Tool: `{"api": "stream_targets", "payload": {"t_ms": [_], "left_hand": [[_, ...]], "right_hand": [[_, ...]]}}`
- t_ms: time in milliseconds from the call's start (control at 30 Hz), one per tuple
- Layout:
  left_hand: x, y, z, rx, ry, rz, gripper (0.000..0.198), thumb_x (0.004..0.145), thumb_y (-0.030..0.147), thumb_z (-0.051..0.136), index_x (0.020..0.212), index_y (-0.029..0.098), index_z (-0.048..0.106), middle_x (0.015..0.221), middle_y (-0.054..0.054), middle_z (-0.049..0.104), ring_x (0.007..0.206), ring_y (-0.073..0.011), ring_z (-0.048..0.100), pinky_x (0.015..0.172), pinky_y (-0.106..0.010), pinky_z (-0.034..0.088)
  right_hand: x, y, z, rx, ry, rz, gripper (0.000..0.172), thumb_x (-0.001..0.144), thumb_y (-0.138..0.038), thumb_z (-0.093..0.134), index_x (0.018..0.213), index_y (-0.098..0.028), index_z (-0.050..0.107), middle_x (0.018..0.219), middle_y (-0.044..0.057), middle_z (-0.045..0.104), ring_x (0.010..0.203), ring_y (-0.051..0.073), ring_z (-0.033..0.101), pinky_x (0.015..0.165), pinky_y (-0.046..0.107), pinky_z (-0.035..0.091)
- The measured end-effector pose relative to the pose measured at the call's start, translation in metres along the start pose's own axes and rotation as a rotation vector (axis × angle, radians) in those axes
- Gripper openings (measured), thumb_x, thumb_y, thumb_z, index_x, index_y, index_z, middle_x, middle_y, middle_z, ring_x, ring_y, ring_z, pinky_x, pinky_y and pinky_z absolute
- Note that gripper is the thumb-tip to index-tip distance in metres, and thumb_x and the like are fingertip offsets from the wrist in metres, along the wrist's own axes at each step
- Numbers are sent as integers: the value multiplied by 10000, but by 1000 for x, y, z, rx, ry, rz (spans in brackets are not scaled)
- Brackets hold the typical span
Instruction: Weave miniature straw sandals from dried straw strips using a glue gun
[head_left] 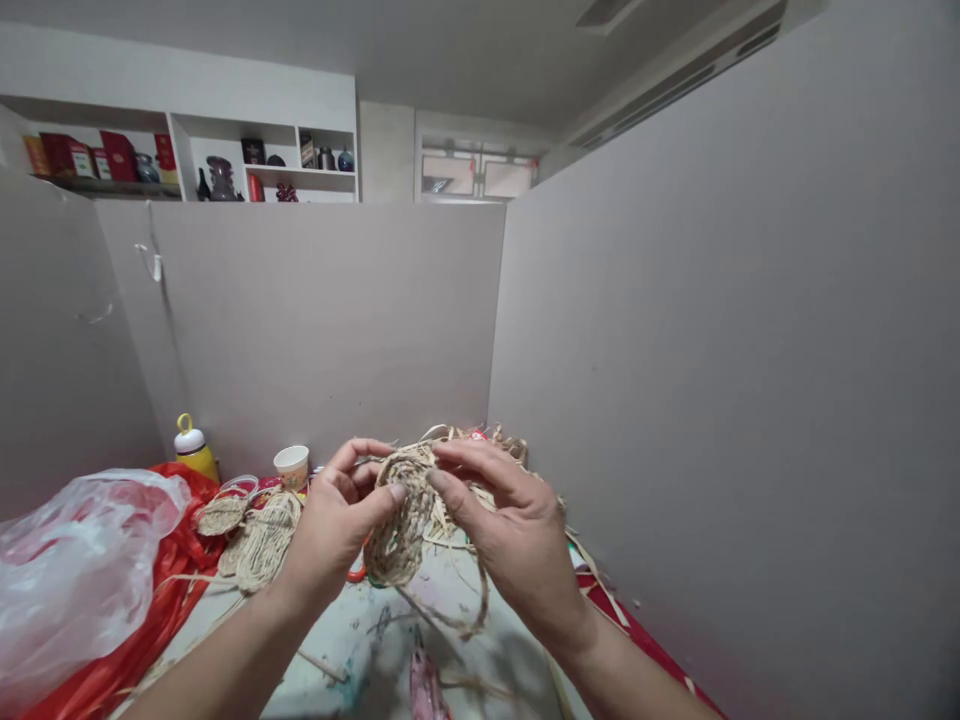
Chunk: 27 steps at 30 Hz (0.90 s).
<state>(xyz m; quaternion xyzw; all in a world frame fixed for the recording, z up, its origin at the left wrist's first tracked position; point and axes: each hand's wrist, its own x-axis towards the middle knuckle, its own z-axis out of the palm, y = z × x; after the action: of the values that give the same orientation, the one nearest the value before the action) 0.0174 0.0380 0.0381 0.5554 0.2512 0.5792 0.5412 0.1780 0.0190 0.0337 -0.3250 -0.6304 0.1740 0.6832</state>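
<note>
An oval piece of coiled straw braid, shaped like a small shoe sole, is held up over the table between both hands. My left hand grips its left side, thumb on the near face and fingers behind. At the upper right edge, my right hand is closed on the same piece, with the thumb and fingers near the rim. A loose tail of braid hangs below in a loop. Under it on the table lies a pinkish tool with a dark narrow tip, perhaps a glue gun. An orange handle shows behind the piece.
Similar straw ovals lie at the left, near a paper cup and a yellow bottle. A clear plastic bag rests on red plastic. Loose straw is heaped behind my hands. Grey partitions enclose the table.
</note>
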Motion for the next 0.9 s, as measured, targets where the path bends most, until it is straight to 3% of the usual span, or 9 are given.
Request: {"api": "stream_targets", "payload": {"t_ms": [100, 200, 333, 600, 800, 900], "left_hand": [[-7, 2, 5, 13, -6, 52, 192, 721, 179, 765, 862, 191, 635, 769, 0, 666, 683, -114, 581, 629, -209, 467], [-13, 3, 6, 31, -19, 76, 174, 737, 205, 757, 872, 196, 648, 784, -7, 653, 697, -120, 570, 635, -215, 469], [-16, 4, 4, 41, -25, 75, 167, 745, 255, 759, 870, 205, 660, 797, -11, 648, 710, -123, 568, 651, -216, 459], [-23, 15, 1, 100, -37, -31, 125, 753, 311, 733, 750, 195, 687, 681, 2, 595, 655, -116, 510, 625, -209, 422], [-23, 19, 6, -14, -56, -120, 141, 708, 293, 743, 659, 178, 678, 654, 2, 564, 596, -104, 468, 563, -203, 395], [-26, 16, 9, -44, -46, -83, 165, 712, 306, 748, 639, 176, 679, 673, 1, 569, 601, -101, 470, 576, -203, 408]], "right_hand": [[0, -3, 3, 48, -30, 48, 74, 801, -227, 718, 857, -258, 756, 904, 38, 721, 867, 194, 653, 766, 330, 519], [0, -2, 4, 185, -30, 190, 69, 768, -270, 748, 834, -252, 757, 864, 34, 729, 793, 188, 665, 714, 326, 533], [-4, -1, 2, 284, -130, 300, 93, 760, -316, 761, 800, -233, 750, 766, 18, 722, 691, 161, 642, 643, 291, 518], [-16, -5, -5, 37, -186, 10, 55, 901, -243, 617, 863, -248, 656, 789, -6, 619, 734, 145, 580, 671, 277, 464], [-23, -8, -4, -35, -212, -192, 121, 924, -145, 528, 889, -254, 564, 814, -9, 557, 777, 146, 533, 697, 271, 441], [-25, -10, -4, -32, -204, -245, 150, 908, -118, 532, 907, -265, 562, 826, -10, 557, 790, 148, 535, 707, 269, 450]]}}
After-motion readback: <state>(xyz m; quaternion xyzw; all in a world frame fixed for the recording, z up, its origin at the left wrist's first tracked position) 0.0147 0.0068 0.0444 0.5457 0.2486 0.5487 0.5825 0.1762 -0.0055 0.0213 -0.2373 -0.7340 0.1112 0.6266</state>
